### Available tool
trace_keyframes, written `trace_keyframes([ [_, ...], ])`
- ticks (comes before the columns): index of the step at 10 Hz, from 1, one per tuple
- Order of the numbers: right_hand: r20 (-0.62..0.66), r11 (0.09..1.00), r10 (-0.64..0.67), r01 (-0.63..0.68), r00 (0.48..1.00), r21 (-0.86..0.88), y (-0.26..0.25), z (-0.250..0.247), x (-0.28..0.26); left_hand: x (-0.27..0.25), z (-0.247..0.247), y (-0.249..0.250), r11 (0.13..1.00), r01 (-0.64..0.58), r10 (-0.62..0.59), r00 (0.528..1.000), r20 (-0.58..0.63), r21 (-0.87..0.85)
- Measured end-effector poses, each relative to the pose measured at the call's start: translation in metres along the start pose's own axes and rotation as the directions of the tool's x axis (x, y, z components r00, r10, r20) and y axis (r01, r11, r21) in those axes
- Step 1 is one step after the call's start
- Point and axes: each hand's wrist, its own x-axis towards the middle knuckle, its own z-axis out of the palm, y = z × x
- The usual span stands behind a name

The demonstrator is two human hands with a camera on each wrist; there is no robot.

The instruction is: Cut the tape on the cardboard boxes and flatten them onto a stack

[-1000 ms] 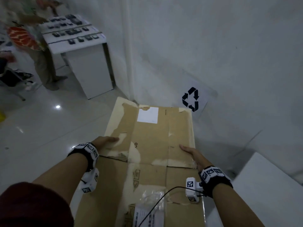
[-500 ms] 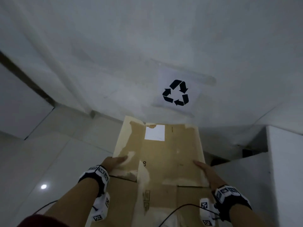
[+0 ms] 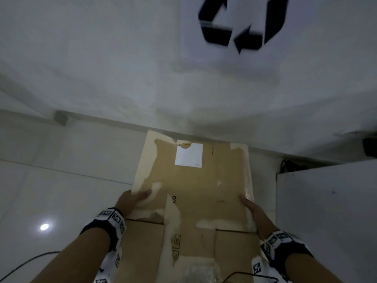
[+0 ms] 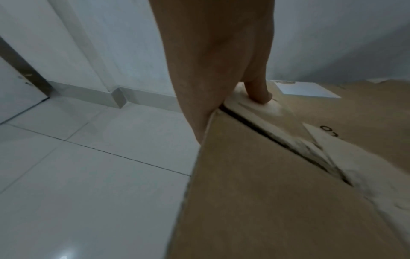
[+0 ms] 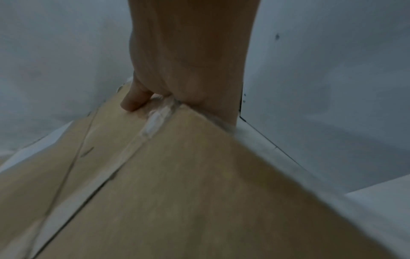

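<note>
Flattened cardboard box (image 3: 195,190) gripped at its edges by left hand (image 3: 130,203) and right hand (image 3: 255,213), glossy white tiled floor (image 3: 61,190), white wall (image 3: 102,58)

A flattened brown cardboard box (image 3: 195,193) lies lengthwise between the person's hands, its far end near the foot of the white wall (image 3: 102,58). The left hand (image 3: 130,203) grips its left edge, the right hand (image 3: 255,213) its right edge. A white cabinet (image 3: 326,211) stands just right of it; a recycling-symbol sign (image 3: 240,23) hangs on the wall beyond.
</note>
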Motion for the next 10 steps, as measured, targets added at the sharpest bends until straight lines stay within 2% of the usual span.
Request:
trace_keyframes([
  [2,-0.040,0.999,-0.041,0.041,0.998,0.000,0.047,-0.010,0.132,0.119,0.036,-0.045,0.998,-0.055,0.055,0.998,-0.014,-0.031],
  [3,-0.080,0.998,-0.055,0.053,0.995,-0.033,0.055,-0.011,0.182,0.177,0.051,-0.058,0.997,-0.070,0.070,0.997,-0.036,-0.023],
  [4,-0.062,0.997,-0.079,0.078,0.995,-0.027,0.056,-0.007,0.221,0.224,0.064,-0.062,0.994,-0.105,0.103,0.994,-0.046,-0.022],
  [6,-0.115,0.984,-0.166,0.157,0.979,-0.086,0.061,-0.012,0.278,0.273,0.076,-0.061,0.990,-0.129,0.124,0.989,-0.077,-0.057],
  [7,-0.191,0.967,-0.208,0.172,0.959,-0.188,0.063,-0.014,0.290,0.283,0.079,-0.064,0.992,-0.125,0.122,0.988,-0.098,-0.026],
  [8,-0.273,0.942,-0.243,0.159,0.931,-0.295,0.065,-0.007,0.296,0.295,0.085,-0.072,0.991,-0.127,0.130,0.976,-0.174,0.030],
  [9,-0.467,0.925,-0.290,0.120,0.835,-0.360,0.063,0.009,0.293,0.292,0.100,-0.064,0.971,-0.110,0.173,0.934,-0.312,0.211],
  [10,-0.582,0.874,-0.400,0.104,0.708,-0.474,0.065,0.028,0.278,0.274,0.123,-0.068,0.865,-0.162,0.355,0.866,-0.351,0.475],
])
